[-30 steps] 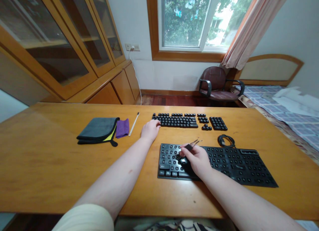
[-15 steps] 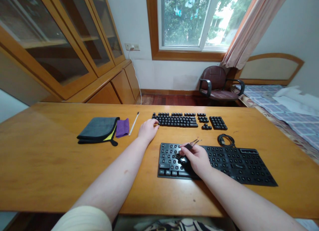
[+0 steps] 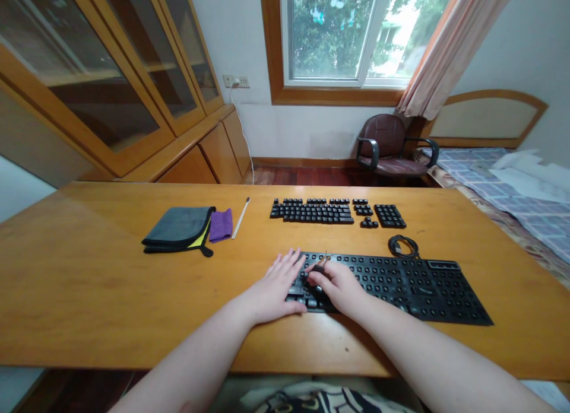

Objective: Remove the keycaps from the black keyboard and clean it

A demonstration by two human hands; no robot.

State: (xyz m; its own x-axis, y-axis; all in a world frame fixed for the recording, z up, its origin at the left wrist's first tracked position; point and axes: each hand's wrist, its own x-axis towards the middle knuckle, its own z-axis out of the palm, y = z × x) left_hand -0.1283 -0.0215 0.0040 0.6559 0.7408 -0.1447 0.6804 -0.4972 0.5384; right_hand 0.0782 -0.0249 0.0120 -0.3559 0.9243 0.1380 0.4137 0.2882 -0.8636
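A black keyboard [image 3: 427, 291] lies on the desk, most of its key posts bare, with a few keycaps still on its lower left part. My left hand [image 3: 280, 288] rests on its left end, fingers spread flat. Just beside it, my right hand [image 3: 345, 289] pinches a keycap puller [image 3: 318, 269] with a dark handle and thin wires pointing up. The puller's lower end is over the left part of the keyboard, mostly hidden by my fingers. Beyond the keyboard, loose black keycaps [image 3: 314, 213] are laid out in keyboard order.
On the left of the wooden desk [image 3: 111, 300] are a folded grey cloth [image 3: 178, 226], a purple cloth [image 3: 221, 225] and a thin white brush [image 3: 241, 218]. A coiled cable [image 3: 403, 247] sits behind the keyboard. An armchair [image 3: 387, 143] stands past the desk.
My left hand has come back from the loose keycaps and now lies on the keyboard's left end. My right hand has shifted slightly left, still with the keycap puller.
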